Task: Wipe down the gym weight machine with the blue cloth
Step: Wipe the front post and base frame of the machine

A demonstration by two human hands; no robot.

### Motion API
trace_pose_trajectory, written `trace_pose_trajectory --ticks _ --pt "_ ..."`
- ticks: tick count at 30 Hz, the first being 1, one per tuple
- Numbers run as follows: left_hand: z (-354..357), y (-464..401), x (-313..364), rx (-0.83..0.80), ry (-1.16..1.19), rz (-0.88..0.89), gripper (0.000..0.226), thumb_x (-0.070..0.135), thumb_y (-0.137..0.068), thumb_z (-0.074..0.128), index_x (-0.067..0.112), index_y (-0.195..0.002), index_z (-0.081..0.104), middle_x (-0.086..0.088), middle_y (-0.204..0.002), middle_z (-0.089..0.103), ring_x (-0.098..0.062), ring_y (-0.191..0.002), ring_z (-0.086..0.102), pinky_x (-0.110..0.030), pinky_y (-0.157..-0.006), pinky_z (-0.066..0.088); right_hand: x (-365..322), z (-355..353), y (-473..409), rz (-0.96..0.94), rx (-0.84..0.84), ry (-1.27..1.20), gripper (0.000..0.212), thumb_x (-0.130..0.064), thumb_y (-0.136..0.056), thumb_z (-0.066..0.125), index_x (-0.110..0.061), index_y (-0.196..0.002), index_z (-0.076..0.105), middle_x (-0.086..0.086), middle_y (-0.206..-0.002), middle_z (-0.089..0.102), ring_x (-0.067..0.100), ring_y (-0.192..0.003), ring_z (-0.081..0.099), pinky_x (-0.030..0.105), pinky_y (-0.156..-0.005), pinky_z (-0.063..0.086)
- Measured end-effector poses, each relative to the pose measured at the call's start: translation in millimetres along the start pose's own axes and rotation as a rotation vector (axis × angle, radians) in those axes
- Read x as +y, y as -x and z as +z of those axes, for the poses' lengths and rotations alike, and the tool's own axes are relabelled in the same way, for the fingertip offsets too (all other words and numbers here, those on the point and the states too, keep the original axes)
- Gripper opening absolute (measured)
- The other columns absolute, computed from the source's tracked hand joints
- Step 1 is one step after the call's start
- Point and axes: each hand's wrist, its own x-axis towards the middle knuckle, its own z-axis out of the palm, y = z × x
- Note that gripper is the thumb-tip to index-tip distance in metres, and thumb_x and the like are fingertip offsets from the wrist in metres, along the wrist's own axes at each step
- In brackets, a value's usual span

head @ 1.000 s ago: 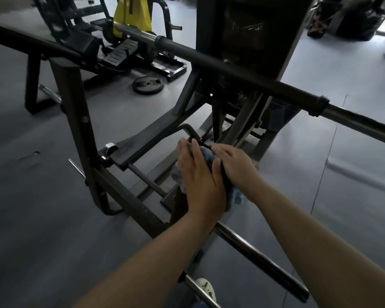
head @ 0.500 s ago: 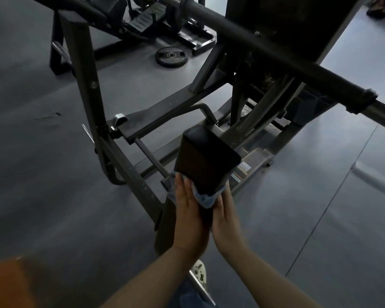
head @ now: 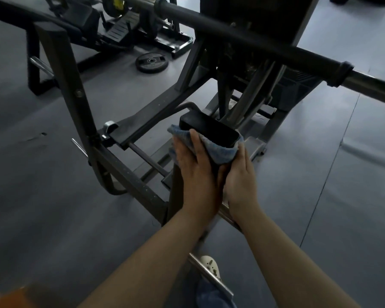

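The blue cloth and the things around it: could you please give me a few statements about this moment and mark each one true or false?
1. The blue cloth is wrapped around the upper end of the black post. True.
2. Only one hand touches the cloth. False: the left hand and the right hand both press it against the post, one on each side.
3. A weight plate lies flat on the floor beyond the frame. True.
4. The long bar runs below the hands. False: it crosses the view above them, farther away.
5. The cloth lies loose on the floor. False: it is held on the post.
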Motion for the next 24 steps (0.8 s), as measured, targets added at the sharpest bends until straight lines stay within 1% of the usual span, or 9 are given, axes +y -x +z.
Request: trace_pose_trajectory --ticks 4,6,8,11,14,17,20,22,24 --pt "1 7 -38 -0.090 -0.137 0.189 0.090 0.060 -0.091 0.032 0.020 -0.142 -0.030 -0.034 -0.149 -0.003 -0.036 -0.140 -0.011 -0.037 -0.118 -0.009 23 9 11 -0.005 -0.077 0.002 0.073 -0.064 -0.088 0.028 -0.030 -0.150 0.012 0.003 -0.149 0.032 0.007 -0.125 0.038 0.009 -0.097 0.038" --pt "4 18 -58 -0.204 -0.102 0.101 0.087 0.070 -0.088 0.020 0.020 -0.143 -0.025 -0.032 -0.151 -0.005 -0.039 -0.141 -0.009 -0.042 -0.119 -0.001 37 13 23 -0.004 -0.077 0.087 0.073 -0.065 -0.089 0.026 -0.034 -0.150 -0.001 -0.004 -0.155 0.020 0.008 -0.137 0.027 0.021 -0.110 0.032" --pt "7 29 -75 -0.303 -0.038 -0.047 0.089 0.082 -0.079 0.010 0.025 -0.140 -0.020 -0.029 -0.153 -0.005 -0.040 -0.143 -0.007 -0.043 -0.119 0.005 48 17 31 -0.026 -0.083 0.229 0.076 -0.045 -0.095 0.040 -0.034 -0.148 -0.012 -0.006 -0.157 0.014 0.006 -0.140 0.019 0.031 -0.117 0.021" --pt "15 39 -102 -0.411 -0.082 -0.076 0.105 0.086 -0.074 0.000 0.008 -0.140 -0.026 -0.026 -0.150 -0.019 -0.027 -0.139 -0.026 -0.027 -0.116 -0.014 59 23 40 -0.053 -0.038 0.431 0.089 -0.023 -0.095 0.048 -0.034 -0.142 -0.028 -0.004 -0.159 0.001 0.012 -0.145 0.010 0.038 -0.119 0.017" --pt "13 45 -98 -0.422 0.013 -0.179 0.105 0.090 -0.066 -0.005 0.020 -0.139 -0.033 -0.009 -0.147 -0.032 -0.015 -0.137 -0.030 -0.022 -0.112 -0.020 71 27 55 -0.103 -0.023 0.603 0.083 -0.028 -0.098 0.041 -0.034 -0.129 -0.036 -0.002 -0.158 -0.017 0.010 -0.145 -0.008 0.029 -0.119 0.004" --pt "6 55 -96 -0.396 0.203 -0.218 0.104 0.087 -0.068 0.024 0.030 -0.143 -0.020 0.001 -0.156 -0.019 -0.016 -0.144 -0.010 -0.034 -0.119 0.003 91 23 70 -0.201 -0.061 0.715 0.080 -0.046 -0.097 0.028 -0.036 -0.127 -0.045 -0.012 -0.147 -0.036 -0.003 -0.136 -0.029 0.018 -0.111 -0.010" --pt "6 56 -106 -0.467 0.214 -0.149 0.089 0.087 -0.071 0.028 0.043 -0.137 -0.014 -0.005 -0.157 -0.011 -0.013 -0.143 -0.007 -0.036 -0.119 0.008 131 14 81 -0.416 -0.042 1.042 0.071 -0.050 -0.098 0.015 -0.016 -0.145 -0.026 0.001 -0.153 -0.029 0.012 -0.143 -0.021 0.029 -0.118 -0.008" --pt "7 57 -114 -0.525 0.124 -0.139 0.069 0.061 -0.089 0.037 0.041 -0.133 -0.011 -0.007 -0.157 -0.009 -0.004 -0.137 -0.007 -0.022 -0.116 0.003 154 13 86 -0.437 -0.059 1.180 0.069 -0.050 -0.099 0.011 -0.007 -0.149 -0.010 0.008 -0.157 -0.019 0.019 -0.146 -0.011 0.030 -0.118 -0.006" --pt "7 60 -123 -0.546 0.146 -0.191 0.066 0.058 -0.088 0.035 0.047 -0.128 -0.017 -0.008 -0.157 -0.010 -0.013 -0.142 -0.005 -0.029 -0.118 0.004 170 16 88 -0.436 -0.056 1.190 0.069 -0.051 -0.099 0.011 -0.007 -0.149 -0.006 0.008 -0.158 -0.014 0.019 -0.146 -0.008 0.031 -0.118 -0.001"
